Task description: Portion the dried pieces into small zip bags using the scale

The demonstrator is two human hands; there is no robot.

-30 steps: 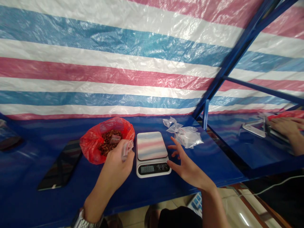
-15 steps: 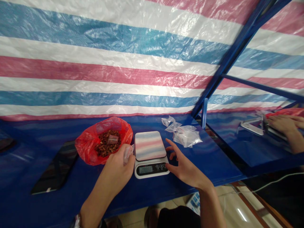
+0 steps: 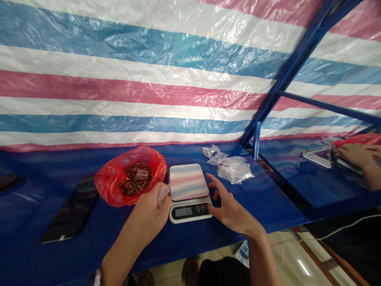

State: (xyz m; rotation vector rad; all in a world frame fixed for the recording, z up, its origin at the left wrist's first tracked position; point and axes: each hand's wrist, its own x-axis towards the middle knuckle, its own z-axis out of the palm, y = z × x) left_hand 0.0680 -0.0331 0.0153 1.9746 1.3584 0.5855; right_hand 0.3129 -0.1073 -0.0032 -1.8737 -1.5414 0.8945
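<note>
A kitchen scale (image 3: 189, 182) with a mirror-like plate lies in front of me, its display (image 3: 183, 212) lit with a zero reading. My left hand (image 3: 155, 204) is closed on a small clear zip bag (image 3: 163, 192) beside the scale's left edge. At the scale's right side is my right hand (image 3: 224, 198), fingers apart, its thumb touching the button panel's right end. Left of the scale sits an open red plastic bag (image 3: 104, 179) of small brown pieces (image 3: 131, 186), with a clear plastic cup (image 3: 141, 174) lying on them.
Several clear zip bags (image 3: 235, 171) lie right of the scale. A black phone-like slab (image 3: 71, 210) rests at the left on the blue table (image 3: 119, 238). A blue metal frame (image 3: 268, 103) rises at the right. Beyond it, another person's hands (image 3: 357, 155) work near a red bag.
The scale's display has gone from all segments lit to a zero reading. My hands have barely moved.
</note>
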